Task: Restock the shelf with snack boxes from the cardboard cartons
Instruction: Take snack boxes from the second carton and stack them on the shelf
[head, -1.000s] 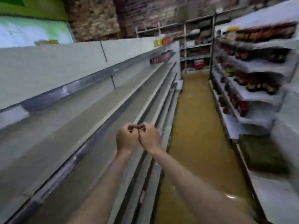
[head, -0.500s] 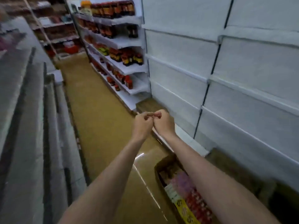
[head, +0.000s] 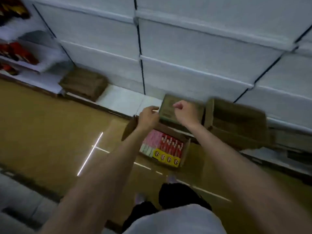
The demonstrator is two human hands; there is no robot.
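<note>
Whereas a second ago the person was looking down the aisle past bare shelves with both fists pressed knuckle to knuckle, the view has now swung round and down to the foot of the white shelf, and the hands have come apart. The left hand and the right hand are both stretched out in front with fingers curled, holding nothing that can be made out, though blur hides the fingertips.

Below them, on the tan floor just off the shelf's bottom edge, sits an open cardboard carton packed with snack boxes in pink, red and yellow. Another carton stands open at the shelf's base to the right, a closed one lies on the bottom ledge to the left, and a greenish box shows behind the hands.

Judging from this, the person has turned to the supply and restocking has not begun: every shelf level in front is bare. Reaching down into the open carton looks like the next step.
</note>
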